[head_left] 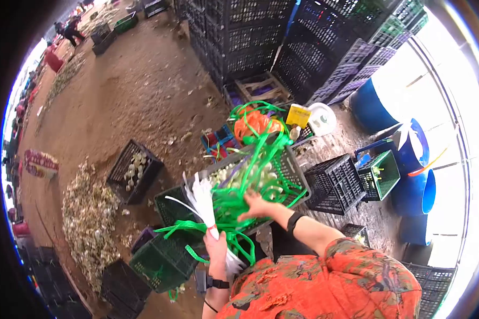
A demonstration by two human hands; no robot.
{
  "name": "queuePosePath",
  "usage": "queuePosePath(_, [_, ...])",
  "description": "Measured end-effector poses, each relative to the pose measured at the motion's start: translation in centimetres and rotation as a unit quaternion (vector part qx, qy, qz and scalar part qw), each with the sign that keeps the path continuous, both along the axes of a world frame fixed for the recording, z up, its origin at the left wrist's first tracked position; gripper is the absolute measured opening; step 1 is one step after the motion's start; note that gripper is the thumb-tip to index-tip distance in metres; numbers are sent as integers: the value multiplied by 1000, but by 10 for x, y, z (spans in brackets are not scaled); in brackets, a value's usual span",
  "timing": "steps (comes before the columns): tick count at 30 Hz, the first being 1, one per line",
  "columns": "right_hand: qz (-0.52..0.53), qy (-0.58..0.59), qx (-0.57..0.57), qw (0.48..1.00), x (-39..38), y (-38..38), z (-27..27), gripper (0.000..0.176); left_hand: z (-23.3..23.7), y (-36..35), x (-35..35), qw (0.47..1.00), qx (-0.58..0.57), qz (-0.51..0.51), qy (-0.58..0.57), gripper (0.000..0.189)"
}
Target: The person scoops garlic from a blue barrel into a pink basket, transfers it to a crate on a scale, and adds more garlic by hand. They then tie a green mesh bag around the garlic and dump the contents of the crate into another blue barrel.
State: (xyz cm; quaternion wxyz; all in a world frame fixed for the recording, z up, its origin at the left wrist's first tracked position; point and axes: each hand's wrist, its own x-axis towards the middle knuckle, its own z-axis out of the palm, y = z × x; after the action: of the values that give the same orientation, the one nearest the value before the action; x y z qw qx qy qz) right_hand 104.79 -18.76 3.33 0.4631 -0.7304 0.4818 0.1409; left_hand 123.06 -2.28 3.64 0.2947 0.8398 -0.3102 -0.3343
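My left hand (215, 245) is closed around a bundle of white strips (201, 199) bound with a red band; loose ends fan out above and below the fist. Over the crate, my right hand (256, 206) has its fingers apart against a tangle of green strips (229, 204), slightly blurred. Green strips also trail past my left wrist. Beneath them a dark plastic crate (298, 173) holds pale bulbs (271, 178) that look like garlic or onions, partly covered by the green tangle.
Left of me are a black crate (151, 175) of bulbs and a heap of bulbs and peelings (90, 223). A green crate (165, 260) sits near my left arm. Stacked crates (255, 37) rise ahead; black crates (335, 183) and blue barrels (370, 109) stand at right. People (69, 32) are far off.
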Motion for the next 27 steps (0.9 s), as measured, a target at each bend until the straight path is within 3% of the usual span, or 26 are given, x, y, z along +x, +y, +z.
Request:
queuePosePath(2, [24,46,12,999,16,7,33,123,-29,-19,-18,977,11,87,197,56])
queuePosePath(4, [-1,-3,35,999,13,8,29,125,-34,-42,-34,897,-45,205,388,57])
queuePosePath(5, [-20,-50,60,997,10,10,24,128,-47,-44,-41,867,-96,153,464,56])
queuePosePath(6, [-31,-99,36,994,12,15,22,130,-27,-62,-53,791,-167,98,581,58])
queuePosePath(8, [-129,-104,110,980,9,15,29,125,-2,-72,-90,803,-164,86,567,53])
queuePosePath(9, [-165,-83,154,971,6,6,52,127,3,-76,-97,737,-138,136,647,50])
queuePosePath(10, [-177,-80,169,966,5,0,48,128,12,-71,-101,890,-63,-80,445,53])
queuePosePath(12, [-117,-107,143,977,-11,-18,60,120,69,-82,-113,881,-62,-91,461,62])
queuePosePath(14, [-188,-137,143,962,-29,-40,99,113,105,-94,-128,759,-196,32,619,70])
queuePosePath(15, [-235,-172,155,944,-37,-50,110,91,148,-111,-138,706,-240,112,657,75])
queuePosePath(16, [-294,-222,220,903,-50,-71,153,61,161,-119,-139,647,-291,106,697,80])
queuePosePath(17, [-377,-325,186,847,-58,-77,141,38,180,-130,-139,633,-319,91,699,83])
queuePosePath(18, [-419,-382,247,786,-70,-91,144,32,199,-139,-137,620,-348,76,699,85])
queuePosePath(19, [-347,-286,235,862,-89,-119,190,21,215,-146,-132,649,-338,69,678,84])
queuePosePath(20, [-342,-302,217,863,-103,-137,217,16,224,-149,-127,677,-327,62,657,83])
queuePosePath(21, [-315,-449,200,812,-116,-152,212,16,223,-148,-122,713,-341,52,611,79])
queuePosePath(22, [-288,-426,152,844,-134,-171,234,18,233,-149,-120,734,-342,36,586,70])
queuePosePath(23, [-286,-446,120,839,-144,-190,248,19,232,-148,-119,715,-360,90,593,65])
queuePosePath(24, [-253,-358,76,896,-164,-206,283,18,231,-148,-120,692,-376,143,599,60])
queuePosePath(25, [-295,-433,66,849,-175,-214,300,14,226,-149,-124,692,-382,153,593,60])
queuePosePath(26, [-313,-406,-41,858,-178,-223,318,14,219,-152,-129,684,-405,166,584,58])
queuePosePath(27, [-356,-559,22,748,-183,-231,336,19,216,-157,-131,676,-427,176,575,56])
